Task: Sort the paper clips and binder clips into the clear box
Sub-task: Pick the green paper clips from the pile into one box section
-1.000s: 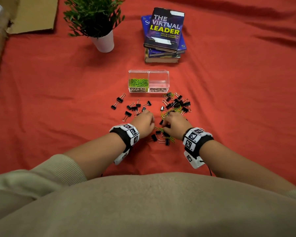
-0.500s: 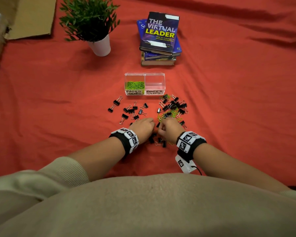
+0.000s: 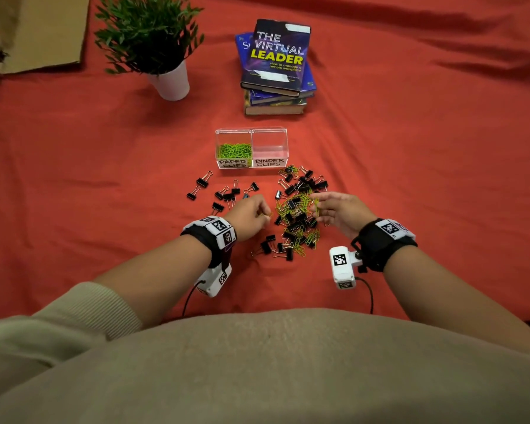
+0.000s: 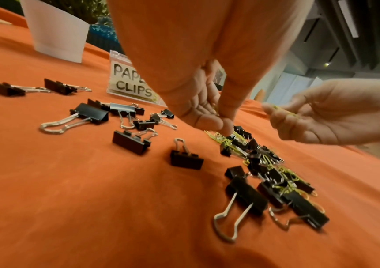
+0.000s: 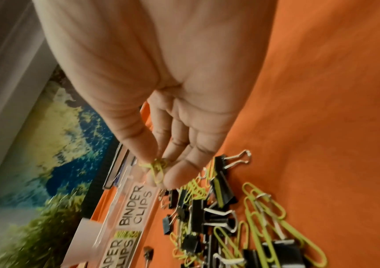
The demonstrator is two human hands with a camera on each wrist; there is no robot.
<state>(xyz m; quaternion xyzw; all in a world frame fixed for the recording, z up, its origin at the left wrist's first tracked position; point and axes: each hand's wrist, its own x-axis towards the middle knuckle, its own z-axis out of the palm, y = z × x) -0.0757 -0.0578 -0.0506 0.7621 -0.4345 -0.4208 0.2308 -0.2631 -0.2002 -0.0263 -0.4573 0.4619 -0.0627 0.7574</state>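
The clear box stands mid-cloth; its left half, labelled PAPER CLIPS, holds green paper clips, and its right half, labelled BINDER CLIPS, is bare. A mixed pile of black binder clips and green paper clips lies in front of it. Loose binder clips lie scattered to the left. My right hand hovers over the pile's right side and pinches a few green paper clips between thumb and fingertips. My left hand is at the pile's left edge, fingers curled round a glimpse of yellow-green wire.
A potted plant stands at the back left, with a stack of books behind the box. Cardboard lies at the far left corner. The red cloth covers the whole surface.
Both hands were together, low in the pile. They have since lifted and drawn apart, and the right hand now shows its palm with paper clips pinched.
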